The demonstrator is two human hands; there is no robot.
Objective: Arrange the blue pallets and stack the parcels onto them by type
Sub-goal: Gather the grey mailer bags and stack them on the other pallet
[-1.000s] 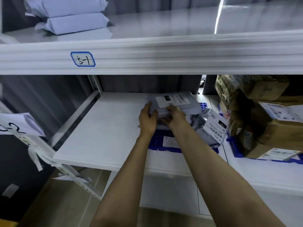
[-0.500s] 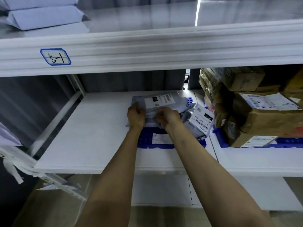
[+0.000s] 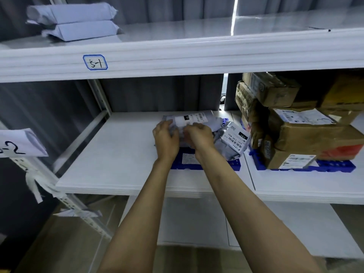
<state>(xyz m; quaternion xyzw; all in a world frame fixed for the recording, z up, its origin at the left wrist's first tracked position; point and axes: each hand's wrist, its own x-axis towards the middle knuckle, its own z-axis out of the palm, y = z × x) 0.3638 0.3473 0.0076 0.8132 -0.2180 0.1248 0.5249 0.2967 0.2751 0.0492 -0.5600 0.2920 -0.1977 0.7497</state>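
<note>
1. White steel shelving fills the view from the front. A brownish floor (image 3: 59, 243) shows beneath it, and the lowest board (image 3: 197, 223) lies nearest, under two bare forearms that reach in from the bottom edge.
2. On the left upright hangs a paper tag (image 3: 19, 142) with "-2" handwritten on it.
3. On the middle shelf board (image 3: 118, 154), a blue pallet (image 3: 233, 166) sits at the right end of the left bay, close to the front edge. A small white label (image 3: 188, 158) shows on it between the wrists.
4. The left hand (image 3: 166, 142) is over the pallet's left side, fingers curled round the near left edge of the top grey mailer (image 3: 195, 118).
5. The right hand (image 3: 200, 137) is just beside it, almost touching, knuckles up and fingers bent down over the same mailer's near edge, gripping it.
6. That mailer lies flat on the pile on the pallet, shipping label upward. A second grey mailer (image 3: 232, 142) leans against the pile's right side, tilted, its label reading "231".
7. In the right bay a second blue pallet (image 3: 334, 166) carries stacked brown cardboard boxes (image 3: 315, 138), taped and labelled. A narrow gap separates the two pallets.
8. Behind the shelf hangs a grey backing (image 3: 157, 91), with a bright slit near the boxes.
9. On the upper beam is a blue-bordered sticker (image 3: 95, 62) marked "5-1". On the top shelf (image 3: 216, 34), at far left, two pale mailers (image 3: 76, 22) lie one on the other.
</note>
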